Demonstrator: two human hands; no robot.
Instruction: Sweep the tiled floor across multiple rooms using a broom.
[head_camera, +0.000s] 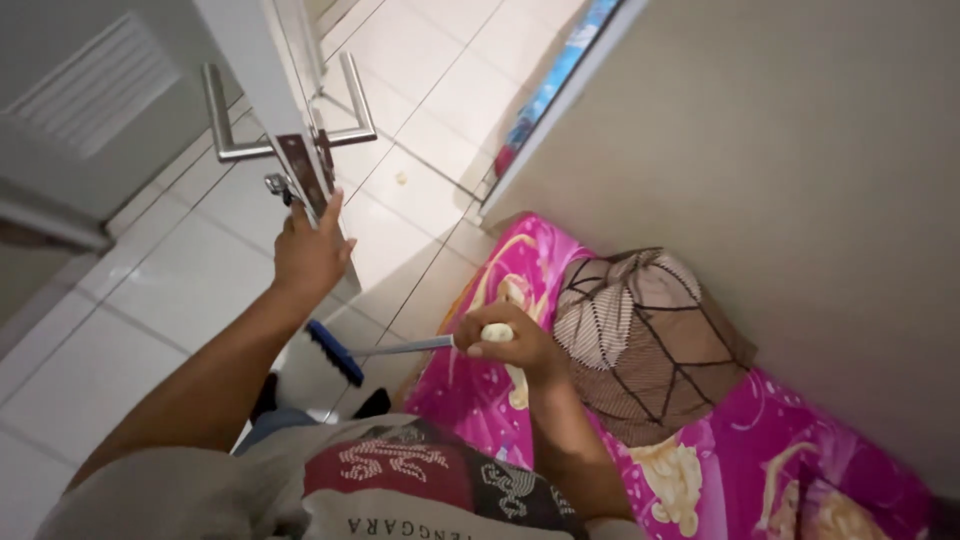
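View from a head camera, looking down the person's own body. At the bottom centre of the frame is a pale shirt with a dark printed panel.

Just above it, at lower centre, the right hand (508, 345) has its grip closed around the pale end of a thin metal handle. This is a long-handled broom or brush (335, 352); the handle slants left and down to a blue head, which sits low over the white tiled floor (190, 290), just left of centre. Whether the head touches the tiles cannot be told.

To the right, filling the lower right of the frame, lies a mattress (700, 470) under a bright pink patterned sheet. A brown and white patterned pillow (645, 340) rests on it against a beige wall (800, 170).

Further off, left of centre, the left hand (310, 255) reaches up to the edge of a white door (240, 60) at the upper left, fingers curled on the edge just below the silver lever handles (290, 130). The door stands partly open. Tiled floor carries on beyond it, with a small pale scrap on it.

Judging by this, the door is being handled and sweeping looks barely begun.
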